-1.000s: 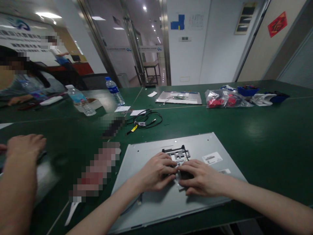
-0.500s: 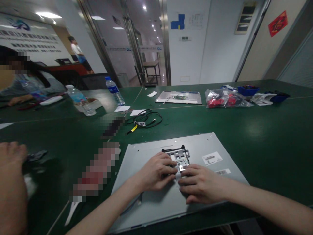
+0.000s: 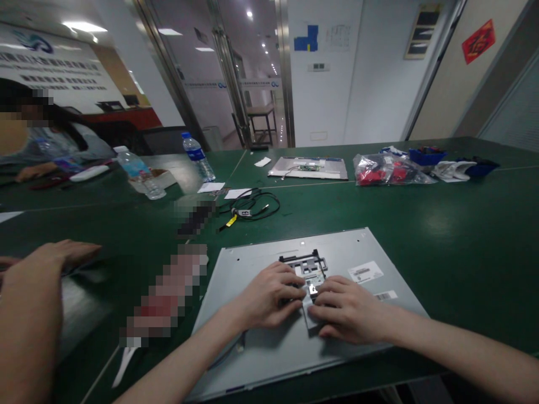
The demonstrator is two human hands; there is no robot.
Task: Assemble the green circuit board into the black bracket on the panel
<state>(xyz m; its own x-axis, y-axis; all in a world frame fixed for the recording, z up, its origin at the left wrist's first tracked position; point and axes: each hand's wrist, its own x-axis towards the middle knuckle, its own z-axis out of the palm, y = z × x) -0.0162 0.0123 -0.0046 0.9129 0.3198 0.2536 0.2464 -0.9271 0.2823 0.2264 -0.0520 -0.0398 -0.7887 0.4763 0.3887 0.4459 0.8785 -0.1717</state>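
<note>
A flat light-grey metal panel (image 3: 269, 350) with white labels lies before me on the green table. On it sits a black-and-silver bracket assembly (image 3: 309, 262) with a frame at its far end and a small shiny metal part nearer me. My left hand (image 3: 273, 294) is closed at the left side of this assembly, with its curled fingertips against it. From the right, my right hand (image 3: 347, 308) is closed on the near part, its fingers bent over the edge. A plain grey strip of the assembly shows between the hands. My fingers partly cover the assembly.
A coiled black cable (image 3: 256, 205) lies past the panel. Farther back are another display panel (image 3: 309, 167), a plastic bag with red items (image 3: 391, 170) and bottles (image 3: 197, 157). At the left, another person's arm (image 3: 37, 303) reaches over the table; someone else sits beyond.
My right hand has shifted slightly up, showing more of the grey strip beneath it. My left hand stays nearly still. The other person's hand at left has moved right, and a distant standing person is gone.
</note>
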